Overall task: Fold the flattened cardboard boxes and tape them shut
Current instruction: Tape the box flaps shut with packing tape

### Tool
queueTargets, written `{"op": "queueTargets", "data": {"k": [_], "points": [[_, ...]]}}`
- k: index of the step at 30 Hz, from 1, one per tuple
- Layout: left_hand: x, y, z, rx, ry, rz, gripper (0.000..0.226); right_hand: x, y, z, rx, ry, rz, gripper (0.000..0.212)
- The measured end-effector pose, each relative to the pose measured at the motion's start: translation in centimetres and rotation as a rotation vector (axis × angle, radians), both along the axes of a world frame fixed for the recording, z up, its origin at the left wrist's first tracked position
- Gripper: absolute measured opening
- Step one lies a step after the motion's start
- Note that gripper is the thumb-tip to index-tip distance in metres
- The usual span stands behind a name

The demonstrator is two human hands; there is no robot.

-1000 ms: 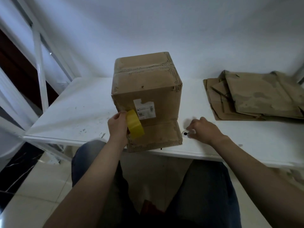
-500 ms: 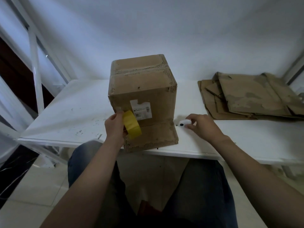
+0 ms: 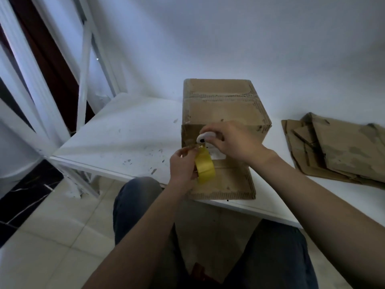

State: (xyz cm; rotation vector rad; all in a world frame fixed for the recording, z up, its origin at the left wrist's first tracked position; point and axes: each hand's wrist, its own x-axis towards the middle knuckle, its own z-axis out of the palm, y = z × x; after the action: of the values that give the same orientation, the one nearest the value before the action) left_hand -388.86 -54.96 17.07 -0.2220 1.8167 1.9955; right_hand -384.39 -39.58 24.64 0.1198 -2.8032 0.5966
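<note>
A folded brown cardboard box (image 3: pixel 225 105) stands on the white table (image 3: pixel 129 140), with one flap (image 3: pixel 231 182) lying flat toward me at the table's edge. My left hand (image 3: pixel 183 170) grips a yellow tape roll (image 3: pixel 205 166) against the box's near face. My right hand (image 3: pixel 231 140) holds a small white cutter (image 3: pixel 205 137) just above the roll, at the stretch of tape running to the box. A white label on the box is mostly hidden behind my hands.
A pile of flattened cardboard boxes (image 3: pixel 341 147) lies on the table at the right. A white metal frame (image 3: pixel 83 65) and window stand at the left. My knees (image 3: pixel 137 197) sit under the table's near edge, over a tiled floor.
My right hand picked the white cutter up from the table beside the flap and brought it up to the tape above the roll. My left hand kept the roll at the box.
</note>
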Motion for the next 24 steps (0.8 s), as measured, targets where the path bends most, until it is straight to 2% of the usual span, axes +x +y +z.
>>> {"op": "queueTargets", "data": {"k": [9,16,24], "points": [[-0.3,-0.7,-0.5,0.030,0.029,-0.050,0.013,-3.3,-2.5,-1.0,0.291,0.029,0.122,0.018],[-0.7,-0.6,-0.5,0.047,-0.001,-0.068,0.012,-3.6,-3.6,-1.1,0.449,0.006,0.055,0.022],[-1.2,-0.6,-0.4,-0.065,0.048,-0.075,0.020,-1.5,-0.9,-1.7,0.439,0.068,-0.066,0.018]]}}
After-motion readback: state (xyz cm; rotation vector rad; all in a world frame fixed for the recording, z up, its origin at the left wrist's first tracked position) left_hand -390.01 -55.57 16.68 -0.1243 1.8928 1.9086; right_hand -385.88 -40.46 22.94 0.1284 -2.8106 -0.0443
